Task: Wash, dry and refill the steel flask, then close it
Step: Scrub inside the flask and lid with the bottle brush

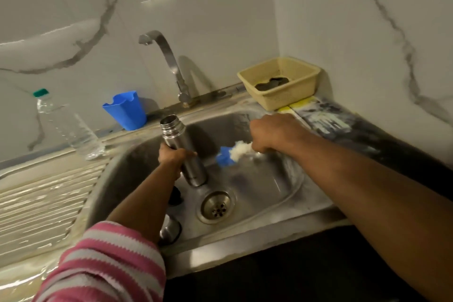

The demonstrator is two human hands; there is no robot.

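Observation:
The open steel flask (182,148) is held tilted over the sink (274,193), mouth up and to the left. My left hand (171,157) grips it round the middle. My right hand (272,133) holds a bottle brush (232,153) with white and blue bristles, its head pointing left toward the flask and a short way from it. A steel cup-like lid (170,229) lies in the sink's near left corner, partly behind my left forearm. A dark piece (175,195) lies beside the drain (217,206).
The tap (164,56) stands behind the sink and no water shows at its spout. A blue cup (126,110) and a clear plastic bottle (66,125) with a green cap stand at the back left. A yellow basket (282,82) sits at the back right. The ribbed draining board (44,198) is wet.

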